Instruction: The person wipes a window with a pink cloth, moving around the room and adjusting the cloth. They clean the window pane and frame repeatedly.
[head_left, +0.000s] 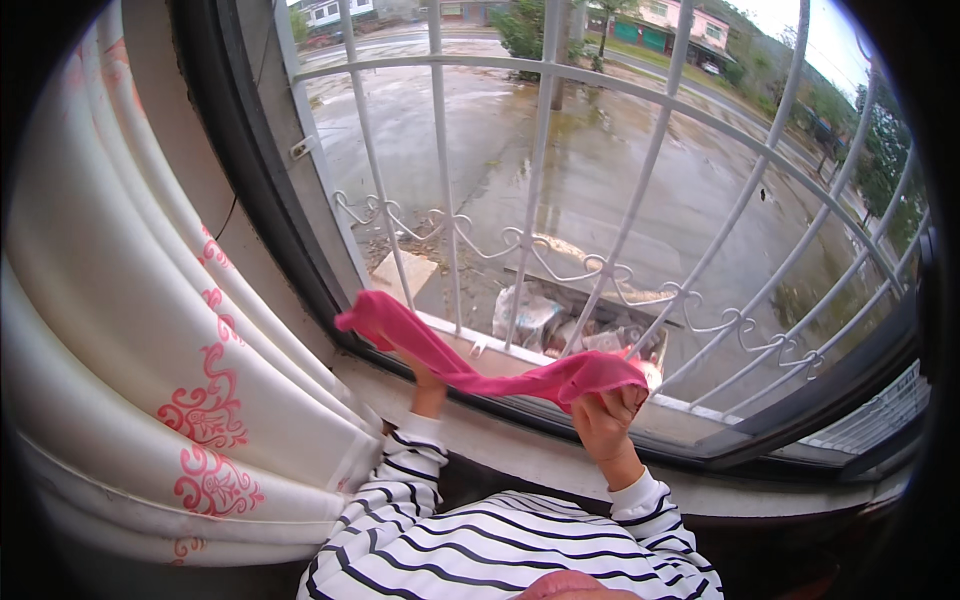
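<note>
A pink cloth (480, 379) is stretched between my two hands, sagging in the middle above the window sill. Its left end covers most of my left hand (425, 375), so those fingers are hidden; the cloth is draped over and held there. My right hand (606, 421) grips the other end, fingers curled into the fabric near its hem. Both hands are in front of the open part of the window, just inside the white metal window bars (536, 180). Below them runs the dark window frame (525, 421).
A white curtain (135, 315) with red scroll patterns hangs close on my left. The pale sill (517, 454) crosses before me, and a dark-framed sliding sash (810, 405) stands at right. Outside, beyond the bars, a container of rubbish (592, 334) sits on wet paving (480, 142).
</note>
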